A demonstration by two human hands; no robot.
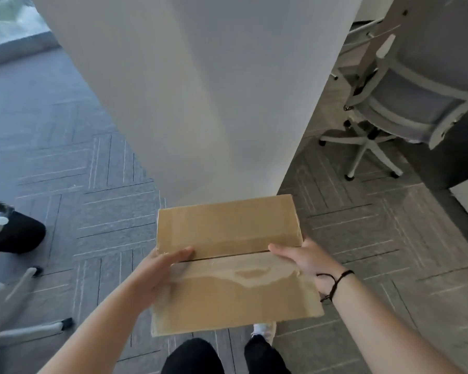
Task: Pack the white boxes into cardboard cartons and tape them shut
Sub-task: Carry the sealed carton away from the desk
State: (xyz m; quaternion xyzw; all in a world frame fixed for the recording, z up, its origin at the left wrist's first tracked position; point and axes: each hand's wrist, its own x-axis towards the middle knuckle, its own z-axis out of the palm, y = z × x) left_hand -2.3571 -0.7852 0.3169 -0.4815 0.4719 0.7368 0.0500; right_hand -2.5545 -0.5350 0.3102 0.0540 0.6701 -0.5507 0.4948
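Observation:
I hold a brown cardboard carton point(230, 233) in front of me at waist height, above the floor. Its two top flaps lie closed, with a dark seam between them, and clear tape shines on the near flap. My left hand point(160, 273) grips the carton's left side, thumb lying across the seam. My right hand point(305, 263) grips the right side, with a black cord around its wrist. No white boxes are in view.
A wide white pillar point(200, 90) rises straight ahead. A grey office chair point(405, 103) on castors stands at the right. Another chair's base point(33, 327) and a person's dark shoe point(14, 233) are at the left. My legs show below on grey carpet tiles.

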